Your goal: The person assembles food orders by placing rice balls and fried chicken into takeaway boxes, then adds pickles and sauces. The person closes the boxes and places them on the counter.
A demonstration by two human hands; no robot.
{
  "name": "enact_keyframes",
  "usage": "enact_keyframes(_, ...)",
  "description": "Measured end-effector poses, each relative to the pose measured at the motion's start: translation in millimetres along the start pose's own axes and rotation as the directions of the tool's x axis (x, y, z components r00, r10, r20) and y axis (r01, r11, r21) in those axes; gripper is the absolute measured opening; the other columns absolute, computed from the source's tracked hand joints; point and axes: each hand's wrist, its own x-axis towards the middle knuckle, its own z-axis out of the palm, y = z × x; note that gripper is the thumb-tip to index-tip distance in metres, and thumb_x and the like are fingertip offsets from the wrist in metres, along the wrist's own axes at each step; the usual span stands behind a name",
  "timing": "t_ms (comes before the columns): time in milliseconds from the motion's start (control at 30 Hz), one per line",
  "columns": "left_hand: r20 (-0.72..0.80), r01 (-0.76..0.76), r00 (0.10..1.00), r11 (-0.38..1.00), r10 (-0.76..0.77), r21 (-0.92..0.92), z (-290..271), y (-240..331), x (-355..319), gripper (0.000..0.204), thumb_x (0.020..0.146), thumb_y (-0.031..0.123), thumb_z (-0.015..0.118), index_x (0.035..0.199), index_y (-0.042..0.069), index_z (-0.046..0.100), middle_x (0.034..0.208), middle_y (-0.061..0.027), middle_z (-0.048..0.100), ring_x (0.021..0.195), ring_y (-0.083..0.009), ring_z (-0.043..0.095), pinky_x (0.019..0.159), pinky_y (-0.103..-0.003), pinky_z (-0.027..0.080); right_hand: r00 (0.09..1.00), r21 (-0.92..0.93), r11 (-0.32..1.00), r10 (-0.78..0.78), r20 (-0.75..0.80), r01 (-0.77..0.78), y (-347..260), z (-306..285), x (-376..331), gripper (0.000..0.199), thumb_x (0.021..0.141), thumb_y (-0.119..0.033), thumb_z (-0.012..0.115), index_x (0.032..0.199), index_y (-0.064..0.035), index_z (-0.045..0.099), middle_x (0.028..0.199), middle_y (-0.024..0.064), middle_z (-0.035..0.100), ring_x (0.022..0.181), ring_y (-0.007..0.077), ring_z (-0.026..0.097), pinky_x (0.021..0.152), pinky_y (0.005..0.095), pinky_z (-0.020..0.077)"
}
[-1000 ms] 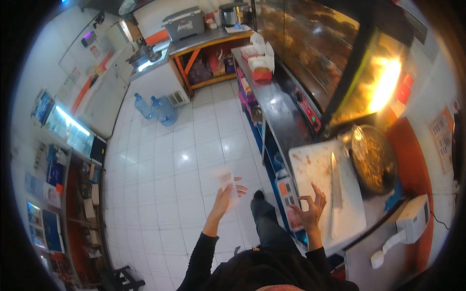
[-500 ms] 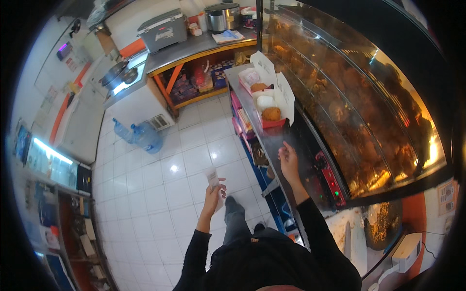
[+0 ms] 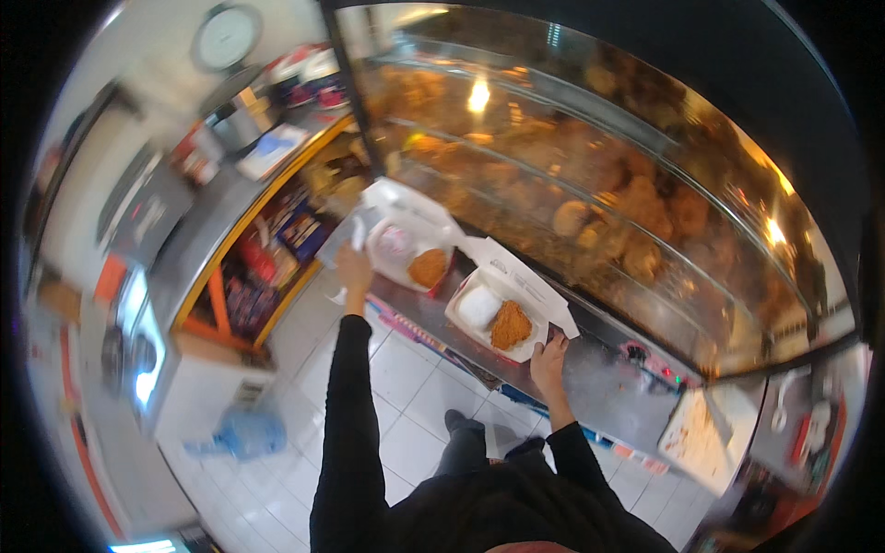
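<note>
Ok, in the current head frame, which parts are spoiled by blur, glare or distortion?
Head view, left: the grey cooler box and left hand look smeared; head view, top: bright warm glare spots the glass display cabinet; head view, rim: fisheye curvature and black corners; head view, centre: the right-hand open meal box reads more clearly.

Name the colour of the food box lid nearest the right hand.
The lid is mostly white with small dark print, best seen in the head view.

food cabinet (image 3: 613, 109) and meal boxes (image 3: 530, 284) show a takeaway shop.
</note>
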Motion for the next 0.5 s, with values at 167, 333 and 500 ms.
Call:
enact_keyframes(167,0.364,-0.247,0.890,0.962,0.274,-0.119,47,-96,113,0.056,0.092,0.051,0.048,0.115,0.001,0.061,0.105,-0.0279,0.062,0.097,-0.0447,0.059,0.086,-0.047,0.047,0.973,-0.403,0.901,-0.214,-0.084,0.163,10,12,-11,0.017,0.091,-0.009,0.043,0.087,0.0029,0.055,0.100,0.0214,0.056,0.109,0.0359,0.047,0.096,0.0518,0.0355)
enact_keyframes(333,0.398,-0.206,0.885,0.970,0.242,-0.133,67,-69,69,0.070,0.092,0.056,0.046,0.118,-0.008,0.055,0.112,-0.0311,0.059,0.102,-0.0448,0.056,0.090,-0.047,0.044,0.904,-0.017,0.999,0.020,-0.427,-0.030,1,-28,-14,0.018,0.084,0.000,0.046,0.095,0.0017,0.060,0.093,0.0273,0.059,0.091,0.0457,0.055,0.078,0.0488,0.0459)
enact_keyframes(500,0.200,-0.356,0.868,0.851,0.454,-0.386,-35,16,-38,0.058,0.095,0.042,0.047,0.125,-0.007,0.051,0.118,-0.0301,0.056,0.108,-0.0425,0.053,0.093,-0.044,0.040,0.823,0.219,0.962,0.255,-0.508,-0.163,38,-85,-82,0.020,0.085,0.000,0.047,0.099,0.0021,0.061,0.090,0.0276,0.062,0.085,0.0451,0.060,0.071,0.0471,0.0489)
